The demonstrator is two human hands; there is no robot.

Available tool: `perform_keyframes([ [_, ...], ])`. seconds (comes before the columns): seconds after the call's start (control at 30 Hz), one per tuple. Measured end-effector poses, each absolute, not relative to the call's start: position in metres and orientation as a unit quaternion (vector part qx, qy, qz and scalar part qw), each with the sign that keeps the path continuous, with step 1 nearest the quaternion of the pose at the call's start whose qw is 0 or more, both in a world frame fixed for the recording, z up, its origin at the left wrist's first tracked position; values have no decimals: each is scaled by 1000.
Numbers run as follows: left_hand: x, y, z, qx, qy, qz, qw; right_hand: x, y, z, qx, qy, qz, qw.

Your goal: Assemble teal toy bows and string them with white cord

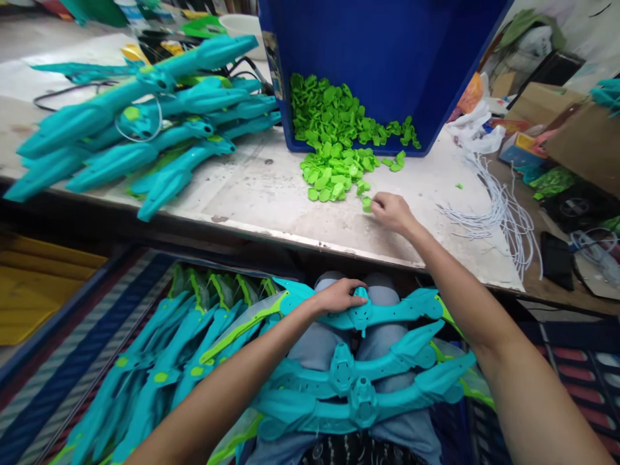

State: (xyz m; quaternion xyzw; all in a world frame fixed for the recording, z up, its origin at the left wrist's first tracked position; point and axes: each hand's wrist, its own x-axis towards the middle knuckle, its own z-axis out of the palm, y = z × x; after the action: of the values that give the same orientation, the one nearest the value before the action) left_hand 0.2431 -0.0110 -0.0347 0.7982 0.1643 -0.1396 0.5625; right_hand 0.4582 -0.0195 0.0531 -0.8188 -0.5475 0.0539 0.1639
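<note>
My left hand (341, 296) rests on a turquoise plastic bow-shaped part (402, 312) lying across my lap, its fingers around the raised middle piece. Two more such turquoise parts (387, 368) lie on my thighs nearer my body, with lime-green pieces at their ends. Over the table, my right hand (393, 210) pinches a small green plastic piece (367, 204) at the near edge of a loose heap of green pieces (334, 171). The heap spills from a blue bin (361, 51) lying on its side.
Turquoise parts are piled on the table's left (145, 123). White cords (504, 206) lie at the right, near cardboard boxes (547, 106) and a black phone-like object (557, 259). More turquoise parts (159, 374) lean in a row to my left. The table's edge (310, 243) runs above my knees.
</note>
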Motion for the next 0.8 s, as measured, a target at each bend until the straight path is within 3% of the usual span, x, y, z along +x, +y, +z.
perform_keyframes([
  [0.13, 246, -12, -37, 797, 157, -136, 567, 480, -55, 69, -805, -522, 255, 121],
  [0.23, 248, -13, -39, 785, 171, -139, 579, 482, -72, 62, -813, -546, 177, 97],
  [0.37, 248, -11, -39, 740, 199, -166, 621, 472, -93, 42, -783, -604, 18, 150],
  [0.57, 247, -6, -38, 585, 220, -216, 750, 441, -130, 23, -719, -662, 12, 209],
  [0.67, 247, -6, -39, 568, 220, -212, 765, 402, -155, 8, -682, -686, 31, 254],
  [0.8, 247, -7, -38, 573, 216, -198, 766, 355, -182, -24, -652, -718, 52, 237],
])
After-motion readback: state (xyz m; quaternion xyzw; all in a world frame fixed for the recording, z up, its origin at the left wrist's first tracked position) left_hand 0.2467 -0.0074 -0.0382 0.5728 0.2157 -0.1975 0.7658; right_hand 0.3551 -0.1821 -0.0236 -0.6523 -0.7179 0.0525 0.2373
